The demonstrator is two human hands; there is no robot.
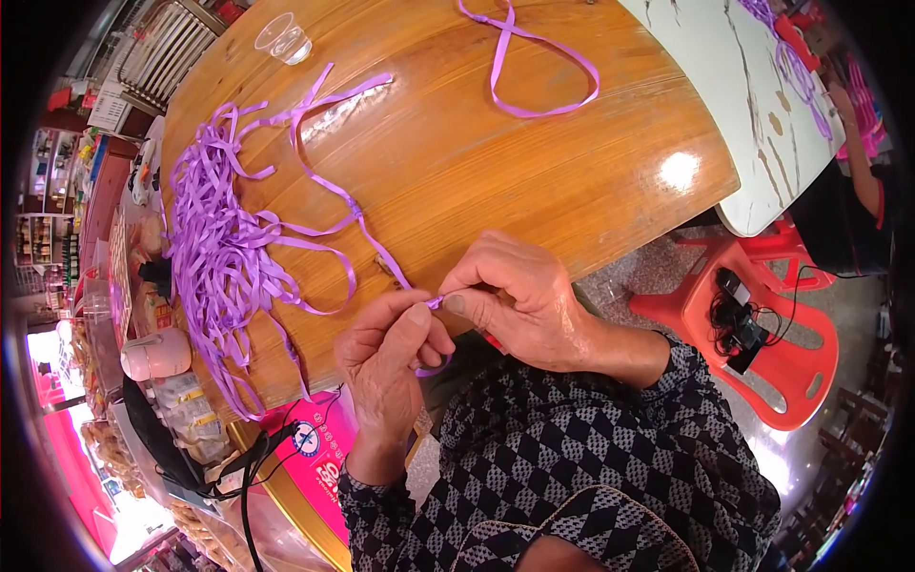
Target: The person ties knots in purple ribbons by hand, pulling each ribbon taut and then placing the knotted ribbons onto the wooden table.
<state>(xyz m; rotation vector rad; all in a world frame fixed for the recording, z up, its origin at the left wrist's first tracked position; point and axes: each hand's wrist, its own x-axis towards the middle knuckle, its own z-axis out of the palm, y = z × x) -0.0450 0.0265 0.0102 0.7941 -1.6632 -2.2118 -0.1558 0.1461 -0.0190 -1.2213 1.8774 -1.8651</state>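
Both hands meet at the near edge of the wooden table (457, 181), pinching a purple ribbon (435, 303) between them. My left hand (389, 348) is closed on it with thumb and fingers, and a short loop hangs below those fingers. My right hand (519, 300) pinches the same ribbon just to the right, thumb against forefinger. From the hands the ribbon runs up and left across the table, with a small knot or fold partway along. A large tangled heap of purple ribbons (214, 229) covers the table's left side and hangs over its edge.
A clear plastic cup (284, 40) stands at the far left of the table. Another purple ribbon (545, 110) lies looped at the back. A red plastic chair (753, 372) at right carries a black cable bundle (736, 319). A person's arm (863, 167) shows beside the white table (734, 105).
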